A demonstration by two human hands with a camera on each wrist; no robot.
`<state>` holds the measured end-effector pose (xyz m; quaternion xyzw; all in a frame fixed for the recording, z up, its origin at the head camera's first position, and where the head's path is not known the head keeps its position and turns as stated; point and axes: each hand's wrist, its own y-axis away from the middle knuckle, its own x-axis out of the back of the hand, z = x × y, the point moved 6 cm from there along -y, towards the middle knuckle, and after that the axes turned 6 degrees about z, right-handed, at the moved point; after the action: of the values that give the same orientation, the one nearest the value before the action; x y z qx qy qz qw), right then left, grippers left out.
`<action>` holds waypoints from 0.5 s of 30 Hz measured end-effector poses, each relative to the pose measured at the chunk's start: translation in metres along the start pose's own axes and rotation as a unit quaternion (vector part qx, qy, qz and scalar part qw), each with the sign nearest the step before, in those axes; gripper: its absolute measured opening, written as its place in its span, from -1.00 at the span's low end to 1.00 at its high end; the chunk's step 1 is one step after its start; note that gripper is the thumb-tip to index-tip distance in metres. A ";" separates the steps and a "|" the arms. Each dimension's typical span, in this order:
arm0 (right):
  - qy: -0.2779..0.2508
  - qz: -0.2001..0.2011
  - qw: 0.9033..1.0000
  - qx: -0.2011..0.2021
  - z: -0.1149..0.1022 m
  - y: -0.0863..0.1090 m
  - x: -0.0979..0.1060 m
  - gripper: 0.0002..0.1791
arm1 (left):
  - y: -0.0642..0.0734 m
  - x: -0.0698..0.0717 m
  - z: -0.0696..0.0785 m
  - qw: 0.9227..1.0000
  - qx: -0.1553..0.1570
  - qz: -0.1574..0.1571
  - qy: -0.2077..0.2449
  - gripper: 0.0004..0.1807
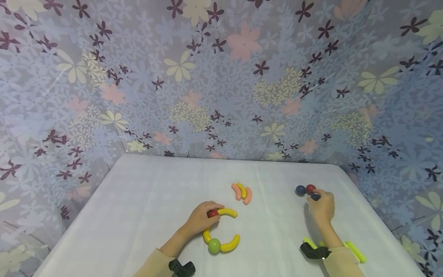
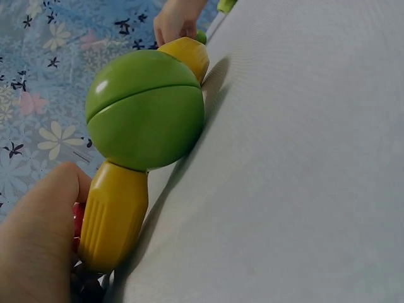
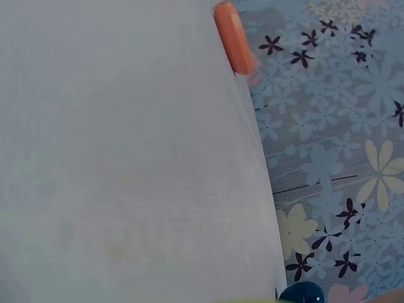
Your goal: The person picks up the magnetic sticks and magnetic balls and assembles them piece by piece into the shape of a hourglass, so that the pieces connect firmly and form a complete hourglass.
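My left hand (image 1: 202, 217) grips a red ball (image 1: 212, 213) at the joint of a partial ring. One yellow curved piece (image 1: 228, 212) extends right from that ball; another (image 1: 206, 235) runs down to a green ball (image 1: 214, 246), where a third yellow curved piece (image 1: 230, 244) joins. The left wrist view shows the green ball (image 2: 146, 110) large, with the red ball (image 2: 78, 224) mostly hidden. Over at the right, my right hand (image 1: 322, 209) pinches a dark blue ball (image 1: 315, 196), partly covered by fingers. Just beyond it sit a red ball (image 1: 310, 188) and another dark blue ball (image 1: 300, 190).
Two salmon curved pieces (image 1: 247, 196) flank a yellow one (image 1: 242, 190) at mid-table. Several lime-green sticks (image 1: 355, 252) lie beneath the right forearm. The white table (image 1: 145, 184) ends at a flowered cloth backdrop (image 1: 221, 96).
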<state>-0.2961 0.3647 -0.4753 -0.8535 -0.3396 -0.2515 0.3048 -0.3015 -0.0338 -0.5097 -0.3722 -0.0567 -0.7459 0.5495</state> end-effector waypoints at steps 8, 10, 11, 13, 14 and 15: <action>-0.001 0.004 1.000 0.027 -0.002 0.007 0.000 -0.61 | -0.002 0.002 -0.004 1.000 0.017 0.017 -0.007 -0.70; 0.012 -0.017 1.000 0.020 -0.003 0.008 0.000 -0.59 | -0.002 0.002 -0.004 1.000 0.019 0.021 -0.012 -0.70; 0.022 -0.031 0.999 0.014 -0.003 0.008 0.000 -0.58 | -0.002 0.002 -0.003 0.999 0.019 0.022 -0.019 -0.71; 0.044 -0.062 0.997 0.004 -0.005 0.009 0.000 -0.56 | -0.001 0.002 -0.002 0.999 0.021 0.021 -0.031 -0.71; 0.052 -0.076 0.996 0.004 -0.007 0.009 0.000 -0.55 | -0.001 0.002 -0.001 0.999 0.021 0.022 -0.037 -0.71; 0.059 -0.088 0.994 0.007 -0.010 0.009 0.000 -0.54 | -0.001 0.002 -0.001 0.999 0.023 0.023 -0.043 -0.71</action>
<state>-0.2912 0.3526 -0.4719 -0.8019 -0.3968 -0.3244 0.3071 -0.3026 -0.0354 -0.5088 -0.3924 -0.0894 -0.7148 0.5720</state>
